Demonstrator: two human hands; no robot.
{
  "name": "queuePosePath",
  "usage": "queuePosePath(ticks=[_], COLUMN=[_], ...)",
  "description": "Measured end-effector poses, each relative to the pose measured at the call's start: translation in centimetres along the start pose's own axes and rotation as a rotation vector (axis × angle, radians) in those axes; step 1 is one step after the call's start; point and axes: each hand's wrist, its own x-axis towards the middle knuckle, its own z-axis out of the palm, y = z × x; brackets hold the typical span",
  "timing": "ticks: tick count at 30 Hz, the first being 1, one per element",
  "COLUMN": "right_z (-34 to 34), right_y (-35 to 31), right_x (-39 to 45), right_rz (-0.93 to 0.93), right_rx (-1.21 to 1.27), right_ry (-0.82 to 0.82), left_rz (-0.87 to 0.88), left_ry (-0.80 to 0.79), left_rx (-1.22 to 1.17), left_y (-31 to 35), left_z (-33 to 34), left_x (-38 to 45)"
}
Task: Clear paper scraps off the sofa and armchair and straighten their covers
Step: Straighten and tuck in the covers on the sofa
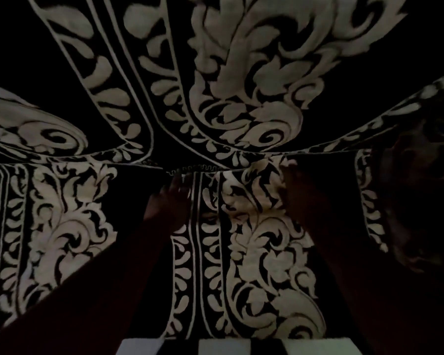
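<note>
Reaching with 2 hands toward the back of the seat, where the seat cover (254, 252) is meeting the back cover (241, 73) along a dark crease with a wavy trim (190, 168). Very dim here, so hard seeing much.

Left hand (169, 201) lying on the seat cover with fingers stretched toward the crease, fingertips right at the trim, looking like pushing or tucking cloth in. Not holding anything, as far as showing.

Right hand (300, 193) resting on a bunched, wrinkled part of the seat cover just below the crease. Too dark for telling if gripping the cloth or only pressing it.

Not spotting any paper scraps on this seat, so probably done with picking up here. Straightening seeming to be under way: cloth near the right hand looking puckered, so smoothing and tucking being left. Not showing whether this is the sofa or the armchair, or how the other 1 is looking.
</note>
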Motion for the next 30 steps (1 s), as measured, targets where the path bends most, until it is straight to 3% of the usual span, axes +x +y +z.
queuePosePath(ticks=[5, 9, 12, 15, 19, 21, 24, 27, 30], right_z=[1.3, 1.4, 1.2, 0.2, -0.8, -1.5, -1.1, 1.5, 4.8], right_y=[0.3, 1.0, 3.7, 4.9, 5.4, 4.8, 3.2, 2.2, 1.8], right_x=[6.4, 6.8, 5.5, 4.3, 4.8, 5.9, 7.3, 5.8, 2.7], right_rz=[-0.156, -0.187, -0.159, -0.106, -0.065, 0.01, 0.022, 0.119, 0.002], right_rx=[-0.085, -0.215, -0.301, -0.117, -0.09, 0.008, 0.045, 0.05, 0.04], right_ry=[0.018, 0.021, 0.095, 0.176, 0.049, 0.184, 0.406, 0.413, 0.337], left_rz=[-0.11, -0.22, -0.196, -0.121, -0.146, -0.194, -0.239, -0.194, 0.006], left_ry=[0.207, 0.184, 0.195, 0.213, 0.298, 0.381, 0.529, 0.626, 0.509], left_rx=[-0.016, -0.151, -0.061, 0.031, -0.033, -0.086, -0.345, -0.49, -0.313], left_y=[-1.2, -2.0, -2.1, -1.8, -1.5, -1.6, -0.6, 1.4, 4.1], left_z=[-0.3, 0.5, 0.3, -1.0, -3.6, -3.9, -1.5, 2.6, 6.3], left_x=[3.4, 4.0, 4.2, 4.5, 4.9, 5.7, 6.4, 5.0, 2.5])
